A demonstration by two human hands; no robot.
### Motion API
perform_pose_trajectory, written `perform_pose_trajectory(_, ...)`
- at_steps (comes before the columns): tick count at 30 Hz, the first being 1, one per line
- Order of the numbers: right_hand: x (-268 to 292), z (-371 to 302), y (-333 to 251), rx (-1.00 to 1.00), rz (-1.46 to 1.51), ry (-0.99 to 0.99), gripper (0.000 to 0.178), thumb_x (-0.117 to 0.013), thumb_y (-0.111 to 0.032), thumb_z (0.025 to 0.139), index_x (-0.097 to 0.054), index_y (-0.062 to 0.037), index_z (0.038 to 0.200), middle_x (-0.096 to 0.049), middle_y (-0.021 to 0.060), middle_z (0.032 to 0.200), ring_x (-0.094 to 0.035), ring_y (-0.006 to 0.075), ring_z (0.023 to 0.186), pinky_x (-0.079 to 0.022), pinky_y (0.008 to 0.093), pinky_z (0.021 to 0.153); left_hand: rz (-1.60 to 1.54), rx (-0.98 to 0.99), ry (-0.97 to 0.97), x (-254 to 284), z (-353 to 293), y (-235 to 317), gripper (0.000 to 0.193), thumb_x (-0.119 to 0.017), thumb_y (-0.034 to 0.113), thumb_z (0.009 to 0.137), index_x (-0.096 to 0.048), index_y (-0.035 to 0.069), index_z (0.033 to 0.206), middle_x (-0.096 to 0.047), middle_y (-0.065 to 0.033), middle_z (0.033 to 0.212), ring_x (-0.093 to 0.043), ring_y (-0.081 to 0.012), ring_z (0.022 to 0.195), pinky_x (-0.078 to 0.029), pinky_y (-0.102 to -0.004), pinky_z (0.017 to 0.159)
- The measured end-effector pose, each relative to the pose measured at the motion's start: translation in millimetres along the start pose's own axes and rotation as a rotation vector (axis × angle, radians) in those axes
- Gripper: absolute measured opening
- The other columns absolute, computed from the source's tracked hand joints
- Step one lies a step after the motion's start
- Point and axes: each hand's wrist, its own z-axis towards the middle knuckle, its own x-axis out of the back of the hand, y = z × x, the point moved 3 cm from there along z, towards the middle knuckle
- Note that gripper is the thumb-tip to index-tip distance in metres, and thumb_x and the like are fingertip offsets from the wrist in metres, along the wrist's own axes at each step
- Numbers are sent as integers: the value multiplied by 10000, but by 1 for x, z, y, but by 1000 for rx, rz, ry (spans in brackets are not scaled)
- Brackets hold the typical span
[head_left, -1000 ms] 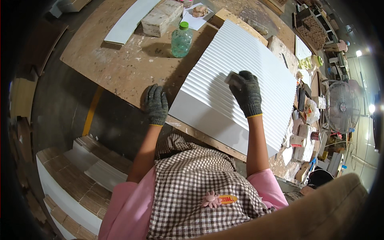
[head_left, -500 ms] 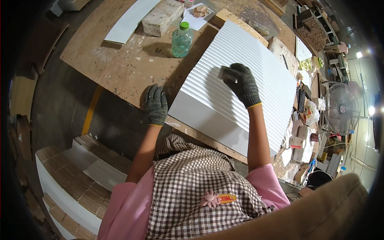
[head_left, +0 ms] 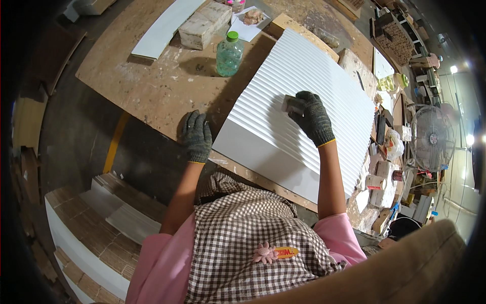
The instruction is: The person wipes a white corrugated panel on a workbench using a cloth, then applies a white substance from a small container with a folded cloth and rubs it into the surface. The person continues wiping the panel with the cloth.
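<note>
Head view: right hand grips a block, left hand lies flat, and green-capped bottle seems part-filled.

1 small yellow oval tag, red lettering across it, on a brown-and-white checked apron

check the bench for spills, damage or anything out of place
No spill stands out. The brown wooden worktable looks worn: scuffs and white specks mark its left half, probably from use. The white ridged panel shows no obvious damage, and the translucent green plastic bottle with a green cap stands upright.
</note>
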Motion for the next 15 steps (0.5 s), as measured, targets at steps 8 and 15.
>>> perform_pose_trajectory(8, 13, 21, 2, 50, 10, 21, 256, -755, -134, 766, -747, -133, 1022, -657, 174, 1068, -619, 379, 997, -523, 458, 902, 32, -6, 17, 8, 6, 6, 256, -594, 153, 929, -674, 37, 1143, -621, -145, 1284, -525, -336, 1259, -395, -461, 1101)
perform_pose_trajectory(15, -19, 53, -21, 116, 58, -39, 333, -766, -147, 764, -733, -125, 1094, -650, 170, 1126, -596, 386, 1052, -504, 455, 937, 80, -9, 9, 13, 9, 9, 240, -608, 158, 922, -686, 44, 1119, -636, -133, 1263, -541, -334, 1240, -405, -463, 1091)
